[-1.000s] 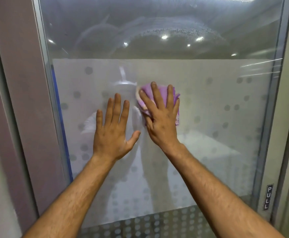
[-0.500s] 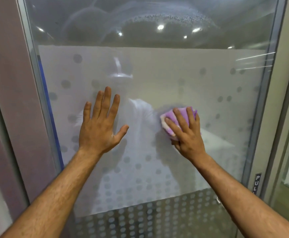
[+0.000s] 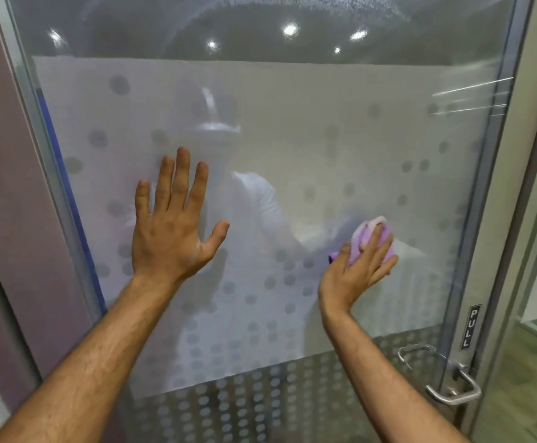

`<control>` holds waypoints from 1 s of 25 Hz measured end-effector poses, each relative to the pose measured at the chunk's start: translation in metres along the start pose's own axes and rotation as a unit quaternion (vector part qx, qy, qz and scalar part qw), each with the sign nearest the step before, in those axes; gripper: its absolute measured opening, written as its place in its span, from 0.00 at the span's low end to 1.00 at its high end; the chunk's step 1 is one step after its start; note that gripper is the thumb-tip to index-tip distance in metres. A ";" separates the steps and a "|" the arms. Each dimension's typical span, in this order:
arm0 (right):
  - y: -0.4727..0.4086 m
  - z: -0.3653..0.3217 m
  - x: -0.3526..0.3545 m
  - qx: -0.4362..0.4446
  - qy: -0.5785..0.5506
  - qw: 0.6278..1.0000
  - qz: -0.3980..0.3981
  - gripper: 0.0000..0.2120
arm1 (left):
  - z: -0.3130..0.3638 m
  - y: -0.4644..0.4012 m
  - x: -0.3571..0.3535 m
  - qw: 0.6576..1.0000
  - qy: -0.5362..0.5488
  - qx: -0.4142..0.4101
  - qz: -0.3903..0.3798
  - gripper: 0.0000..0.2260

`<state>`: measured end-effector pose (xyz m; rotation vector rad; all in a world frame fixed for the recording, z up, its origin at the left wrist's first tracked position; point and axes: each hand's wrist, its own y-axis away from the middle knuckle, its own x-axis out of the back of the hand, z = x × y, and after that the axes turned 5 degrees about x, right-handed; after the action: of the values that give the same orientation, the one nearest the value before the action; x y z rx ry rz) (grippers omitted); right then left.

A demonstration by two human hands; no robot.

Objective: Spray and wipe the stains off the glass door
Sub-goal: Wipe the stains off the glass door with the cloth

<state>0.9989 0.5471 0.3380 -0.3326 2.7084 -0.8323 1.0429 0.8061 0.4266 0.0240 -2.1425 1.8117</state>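
The glass door [image 3: 308,129] fills the view, with a frosted band patterned with grey dots and a clear strip above showing droplet streaks. My left hand [image 3: 171,231] lies flat on the frosted glass, fingers spread, holding nothing. My right hand [image 3: 356,270] presses a crumpled purple cloth [image 3: 371,233] against the glass at the right side of the frosted band, near the door's right edge. No spray bottle is in view.
A metal lever handle [image 3: 452,394] sits at the door's lower right, below a black PULL label [image 3: 470,327]. A grey metal frame [image 3: 516,187] runs down the right side. A mauve wall panel [image 3: 11,187] borders the left.
My right hand has swept the purple cloth down and to the right across the glass. My left hand has stayed flat on the glass. The view has tilted down, bringing the handle in.
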 end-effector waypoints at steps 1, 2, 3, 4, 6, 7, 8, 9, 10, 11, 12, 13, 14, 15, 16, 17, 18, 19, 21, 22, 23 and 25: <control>0.012 -0.011 -0.003 0.005 0.005 1.000 -0.022 0.31 | 0.000 0.000 0.000 1.000 0.000 0.000 -0.001 0.42; 0.025 -0.022 -0.007 0.025 0.011 0.998 -0.050 0.32 | 0.000 0.000 0.000 1.000 -0.001 0.000 -0.001 0.42; 0.039 -0.031 -0.010 0.060 0.022 0.994 -0.083 0.33 | 0.000 0.000 0.000 1.000 -0.002 -0.001 -0.003 0.42; 0.052 -0.039 -0.012 0.108 0.040 0.986 -0.122 0.33 | -0.001 -0.001 0.001 1.000 -0.001 -0.001 -0.007 0.42; 0.072 -0.042 -0.011 0.234 0.090 0.947 -0.202 0.33 | -0.001 -0.002 0.003 1.000 0.002 -0.002 -0.016 0.42; 0.079 -0.037 -0.008 0.297 0.105 0.918 -0.241 0.32 | -0.001 -0.001 0.004 1.000 0.000 -0.002 -0.020 0.42; 0.082 -0.031 -0.002 0.350 0.111 0.888 -0.277 0.32 | -0.001 -0.001 0.006 1.000 -0.002 -0.003 -0.023 0.42; 0.082 -0.023 0.005 0.393 0.116 0.858 -0.309 0.34 | -0.001 -0.002 0.008 1.000 -0.002 -0.005 -0.028 0.42; 0.080 -0.017 0.015 0.431 0.127 0.828 -0.336 0.37 | -0.001 -0.003 0.012 0.999 0.000 -0.008 -0.033 0.42; 0.077 -0.010 0.024 0.464 0.140 0.797 -0.360 0.41 | -0.001 -0.003 0.014 0.999 0.004 -0.012 -0.039 0.42; 0.071 -0.004 0.033 0.481 0.145 0.776 -0.382 0.44 | -0.001 -0.004 0.017 0.999 0.011 -0.013 -0.045 0.42; 0.063 0.000 0.042 0.477 0.134 0.772 -0.398 0.45 | -0.002 -0.003 0.020 0.998 0.020 -0.013 -0.051 0.42; 0.053 0.002 0.050 0.453 0.112 0.788 -0.401 0.45 | -0.003 0.000 0.021 0.998 0.035 -0.009 -0.056 0.42; 0.041 0.001 0.057 0.413 0.085 0.820 -0.386 0.44 | -0.005 0.006 0.022 0.997 0.049 -0.002 -0.058 0.43; 0.028 -0.002 0.062 0.364 0.058 0.858 -0.357 0.43 | -0.008 0.014 0.022 0.997 0.058 0.003 -0.058 0.44; 0.013 -0.006 0.064 0.317 0.033 0.891 -0.322 0.42 | -0.012 0.022 0.021 0.997 0.059 0.006 -0.056 0.44; -0.003 -0.012 0.063 0.276 0.015 0.917 -0.287 0.40 | -0.017 0.029 0.020 0.997 0.057 0.009 -0.055 0.45; -0.019 -0.018 0.061 0.241 0.007 0.935 -0.258 0.38 | -0.022 0.034 0.018 0.997 0.053 0.017 -0.057 0.45; -0.044 -0.030 0.047 0.188 0.007 0.959 -0.213 0.34 | -0.032 0.041 0.014 0.997 0.035 0.036 -0.059 0.46; -0.051 -0.036 0.036 0.164 0.011 0.967 -0.193 0.32 | -0.034 0.042 0.012 0.998 0.020 0.039 -0.055 0.46; -0.054 -0.042 0.024 0.139 0.018 0.975 -0.170 0.32 | -0.036 0.043 0.009 0.998 0.003 0.036 -0.049 0.45; -0.052 -0.055 -0.002 0.119 0.056 0.984 -0.117 0.31 | -0.037 0.046 0.001 0.999 -0.017 0.024 -0.039 0.45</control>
<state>0.9894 0.5341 0.4118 -0.5730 2.6643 -1.2639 1.0403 0.8502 0.3879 0.1474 -2.0905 1.8292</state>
